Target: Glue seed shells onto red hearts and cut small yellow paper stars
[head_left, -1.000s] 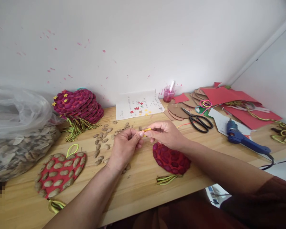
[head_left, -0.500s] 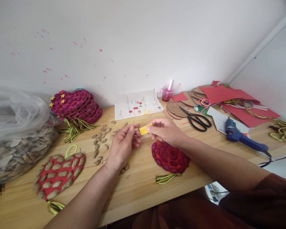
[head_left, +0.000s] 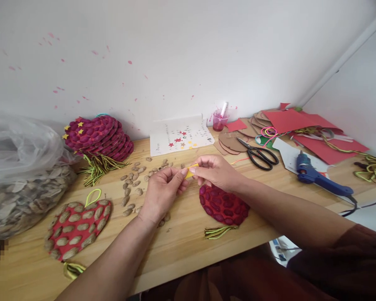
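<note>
A small yellow piece of paper (head_left: 192,170) is pinched between both hands above the table. My left hand (head_left: 165,186) is closed, thumb and fingers on the paper's left end. My right hand (head_left: 217,172) pinches its right end, and the fingers cover much of it. Just below the right hand lies a round red craft piece (head_left: 224,205) covered in purple-painted peanut shells, with a yellow-green yarn tassel; its top is partly hidden. Left of my left wrist rests a red heart (head_left: 81,228) with unpainted peanut shells glued on.
Loose peanut shells (head_left: 127,191) lie scattered left of my hands. A plastic bag of shells (head_left: 19,200) and stacked purple hearts (head_left: 100,136) stand left. At the back is paper with stars (head_left: 166,140). Black scissors (head_left: 263,158), a blue glue gun (head_left: 324,182) and red paper (head_left: 288,125) lie right.
My left thumb and fingers have moved right onto the yellow paper, covering more of it, so less of the paper shows. The right hand keeps its pinch. The view has shifted slightly.
</note>
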`<state>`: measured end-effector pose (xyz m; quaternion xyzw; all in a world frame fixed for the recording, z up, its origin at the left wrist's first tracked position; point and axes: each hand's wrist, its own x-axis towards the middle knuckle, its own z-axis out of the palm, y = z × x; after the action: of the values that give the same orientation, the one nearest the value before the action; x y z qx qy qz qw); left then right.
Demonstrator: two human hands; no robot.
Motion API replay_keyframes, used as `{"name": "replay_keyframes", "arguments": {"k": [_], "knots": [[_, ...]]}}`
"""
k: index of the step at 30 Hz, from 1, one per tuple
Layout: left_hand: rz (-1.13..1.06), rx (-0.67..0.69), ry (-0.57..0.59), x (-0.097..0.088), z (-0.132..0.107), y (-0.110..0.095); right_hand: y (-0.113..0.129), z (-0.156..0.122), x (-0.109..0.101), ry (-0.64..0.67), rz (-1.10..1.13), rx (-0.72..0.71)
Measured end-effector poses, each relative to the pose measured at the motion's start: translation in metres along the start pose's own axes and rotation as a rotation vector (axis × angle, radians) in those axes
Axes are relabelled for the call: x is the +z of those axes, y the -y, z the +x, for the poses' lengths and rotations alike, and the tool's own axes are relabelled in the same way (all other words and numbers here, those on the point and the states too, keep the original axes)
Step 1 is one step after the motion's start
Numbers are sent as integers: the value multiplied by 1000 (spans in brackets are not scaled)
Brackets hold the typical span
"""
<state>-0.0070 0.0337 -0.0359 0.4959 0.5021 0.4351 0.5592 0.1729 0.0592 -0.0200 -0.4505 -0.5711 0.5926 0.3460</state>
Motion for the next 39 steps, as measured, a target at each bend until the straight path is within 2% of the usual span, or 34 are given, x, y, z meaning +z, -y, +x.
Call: {"name": "replay_keyframes", "arguments": {"k": [5, 9, 17, 26, 32, 39], "knots": [[-97, -56, -16, 1, 0, -2, -2, 2, 0, -49, 44, 5], [-168, -40, -35, 0, 1, -2, -3, 2, 0, -56, 33, 0], [-49, -43, 19, 3, -1, -4, -2, 0, 2, -26, 30, 15], [-74, -20, 30, 3, -1, -2, 3, -1, 3, -43, 14, -2], [-71, -17, 42, 1, 0, 2, -1, 0, 1, 5, 33, -57], [-102, -45, 33, 1, 0, 1, -3, 1, 1, -35, 14, -42]]}}
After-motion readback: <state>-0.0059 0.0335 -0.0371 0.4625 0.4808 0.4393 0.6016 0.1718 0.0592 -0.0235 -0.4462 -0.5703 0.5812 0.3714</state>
